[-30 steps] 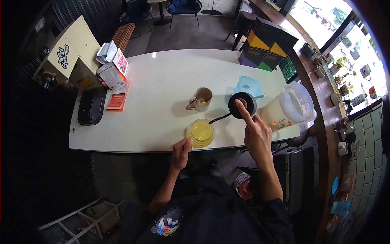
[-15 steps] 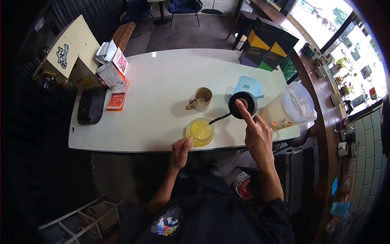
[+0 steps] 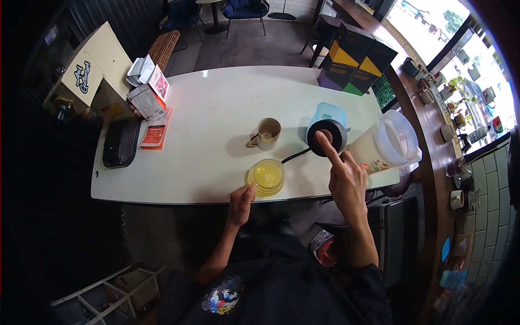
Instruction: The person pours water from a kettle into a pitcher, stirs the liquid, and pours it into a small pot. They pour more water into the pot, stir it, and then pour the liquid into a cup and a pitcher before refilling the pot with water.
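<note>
Left hand [image 3: 241,205] grips a glass cup [image 3: 265,189] of yellow liquid [image 3: 268,174] just beyond it, while the right hand [image 3: 348,184] clasps a kettle [image 3: 332,128], its handle hidden beneath that hand

The stream that ran from the spout [image 3: 296,156] of the kettle [image 3: 336,134] into the glass cup [image 3: 275,183] a moment earlier can no longer be seen, and a paler, bubbly patch now shows on the yellow liquid [image 3: 267,174]. The kettle has shifted slightly to the right and away from the person, drawing the spout tip from inside the cup's outline out to about its right rim. The right hand [image 3: 348,183] has moved along with it, and the kettle's lid now hides more of the pale blue container [image 3: 329,111] behind it.
</note>
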